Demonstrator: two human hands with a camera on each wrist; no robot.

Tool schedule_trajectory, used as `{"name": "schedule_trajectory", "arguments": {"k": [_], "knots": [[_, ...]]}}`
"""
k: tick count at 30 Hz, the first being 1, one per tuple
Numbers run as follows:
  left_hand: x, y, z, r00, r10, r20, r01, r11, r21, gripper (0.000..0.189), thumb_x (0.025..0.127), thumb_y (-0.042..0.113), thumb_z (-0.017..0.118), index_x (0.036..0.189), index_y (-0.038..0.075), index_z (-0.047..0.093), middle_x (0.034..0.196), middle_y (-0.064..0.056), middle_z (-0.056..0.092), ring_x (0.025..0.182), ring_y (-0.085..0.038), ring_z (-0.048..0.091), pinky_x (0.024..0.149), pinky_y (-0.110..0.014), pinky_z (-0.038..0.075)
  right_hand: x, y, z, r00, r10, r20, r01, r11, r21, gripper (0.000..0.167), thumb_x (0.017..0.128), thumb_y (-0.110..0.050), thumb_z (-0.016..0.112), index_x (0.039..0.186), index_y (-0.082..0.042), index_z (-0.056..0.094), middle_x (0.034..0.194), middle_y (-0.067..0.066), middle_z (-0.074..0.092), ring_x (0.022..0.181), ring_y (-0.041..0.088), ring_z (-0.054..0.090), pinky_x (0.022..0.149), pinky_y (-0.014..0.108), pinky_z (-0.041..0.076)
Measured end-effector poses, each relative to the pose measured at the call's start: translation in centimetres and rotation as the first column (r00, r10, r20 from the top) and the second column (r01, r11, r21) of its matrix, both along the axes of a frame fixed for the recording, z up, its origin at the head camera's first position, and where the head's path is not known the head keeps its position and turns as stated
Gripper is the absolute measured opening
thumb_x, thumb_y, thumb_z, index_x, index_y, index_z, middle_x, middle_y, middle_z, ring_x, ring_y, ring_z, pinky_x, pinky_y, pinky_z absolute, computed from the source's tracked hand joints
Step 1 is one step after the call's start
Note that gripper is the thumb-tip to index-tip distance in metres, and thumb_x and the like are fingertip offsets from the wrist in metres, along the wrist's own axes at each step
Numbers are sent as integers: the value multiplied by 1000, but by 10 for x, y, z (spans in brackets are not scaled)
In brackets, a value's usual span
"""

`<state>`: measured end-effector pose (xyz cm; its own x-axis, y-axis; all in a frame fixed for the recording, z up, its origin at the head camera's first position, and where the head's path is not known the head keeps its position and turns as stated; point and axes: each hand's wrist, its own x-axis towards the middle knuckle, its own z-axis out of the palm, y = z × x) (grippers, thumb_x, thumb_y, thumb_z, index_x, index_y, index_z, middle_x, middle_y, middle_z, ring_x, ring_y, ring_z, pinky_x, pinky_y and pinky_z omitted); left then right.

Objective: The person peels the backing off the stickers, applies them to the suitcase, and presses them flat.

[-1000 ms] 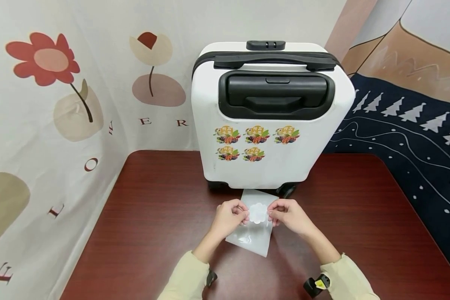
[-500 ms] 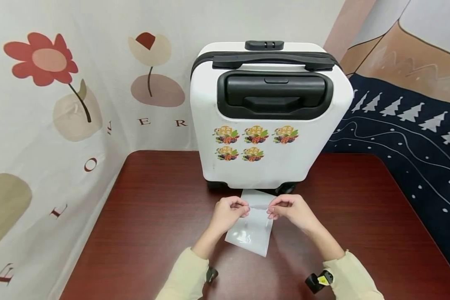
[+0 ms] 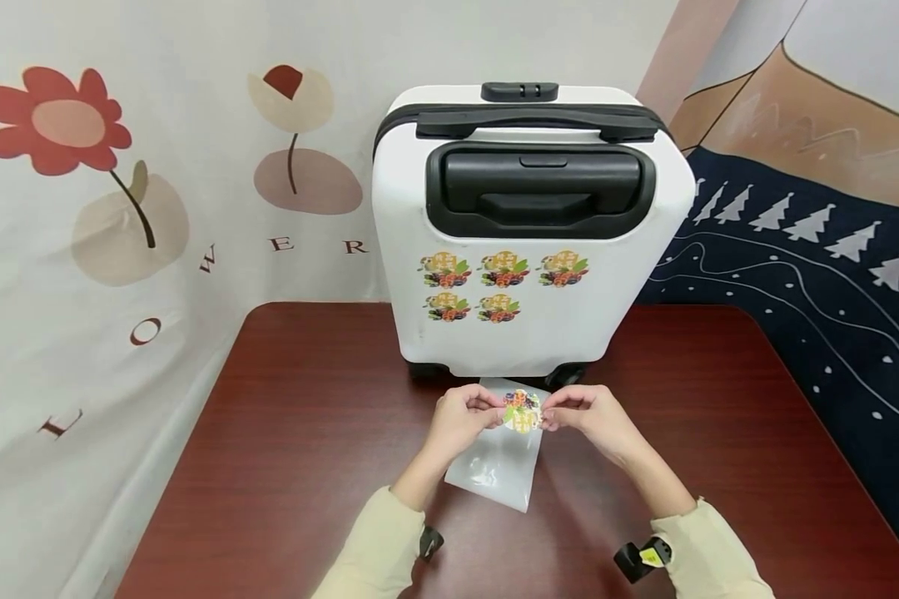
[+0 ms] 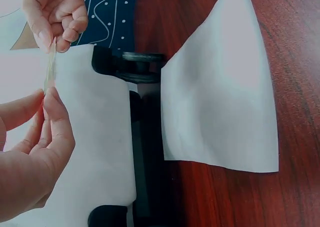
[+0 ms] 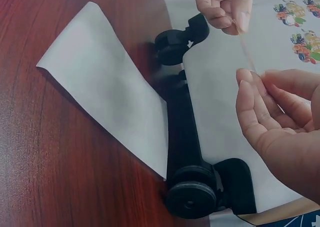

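Observation:
A small sticker (image 3: 523, 411) printed with colourful fruit and yellow lettering is stretched between both hands in the head view, its fruit side uppermost. My left hand (image 3: 464, 420) pinches its left edge between thumb and fingers; my right hand (image 3: 588, 420) pinches the right edge the same way. From the left wrist the sticker (image 4: 51, 67) appears edge-on as a thin strip, and the right wrist view shows it (image 5: 247, 49) edge-on too. Below the hands, a white glossy sheet (image 3: 494, 470) lies on the table, slightly curled.
Behind the hands stands a white suitcase (image 3: 479, 345) with black handles and wheels (image 5: 191, 192). Several matching fruit stickers (image 3: 503, 270) are on its front in two rows. The table (image 3: 307, 416) is reddish-brown wood, with printed cloth (image 3: 307, 274) behind and beside it.
The sticker has been turned over: its plain white side showed first, then it was edge-on, and now its printed side faces up. Both hands keep their pinch, and the view has shifted slightly.

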<state>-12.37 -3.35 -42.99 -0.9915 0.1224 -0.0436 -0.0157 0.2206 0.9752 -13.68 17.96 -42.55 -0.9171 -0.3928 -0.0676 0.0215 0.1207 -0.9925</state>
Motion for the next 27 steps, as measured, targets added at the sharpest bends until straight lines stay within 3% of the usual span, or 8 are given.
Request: {"name": "schedule_trajectory", "arguments": {"k": [3,11,14,18,22,27], "knots": [[1,0,-2,1000,-10,27,9,999,37,9,77,-2,68,85,-5,64,69,-11,65,59,-13,62,63,-42,53,-1,-1,-2,1000,12,2,-12,1000,-11,16,80,7,62,91,18,59,77,21,64,67,19,64,66,35,53],[4,-2,-7,999,-31,43,28,998,61,10,81,-1,64,88,-9,64,68,-14,65,59,-19,64,59,-33,54,0,-4,-6,999,38,15,-37,998,-49,18,81,12,56,95,22,52,80,21,61,66,15,61,62,26,52],[4,-4,-6,1000,-28,-3,28,1000,-2,8,82,-1,62,86,-7,65,69,-12,65,59,-19,64,56,-30,53,-1,-4,-6,999,38,12,-37,999,-29,19,81,12,57,96,21,53,80,19,61,66,14,61,62,27,52],[0,-6,-1,996,-26,-83,13,989,-150,5,83,5,64,85,1,67,74,-6,66,63,-14,62,54,-22,49,-1,-6,-5,999,35,14,-35,999,11,17,81,9,58,96,18,56,80,15,62,66,14,60,63,31,53],[-7,-4,5,987,-119,-106,93,969,-229,8,83,11,66,89,6,69,80,-2,67,68,-9,58,58,-21,47,0,-11,-3,999,36,3,-36,999,38,15,81,7,60,95,15,60,81,13,64,65,14,59,63,32,53],[-13,-1,7,967,-248,-66,227,946,-233,9,83,8,65,89,3,69,78,-1,65,68,-7,55,62,-21,46,1,-17,-2,998,63,-26,-62,997,50,14,81,8,60,94,14,62,84,19,64,64,12,59,61,31,53]]}}
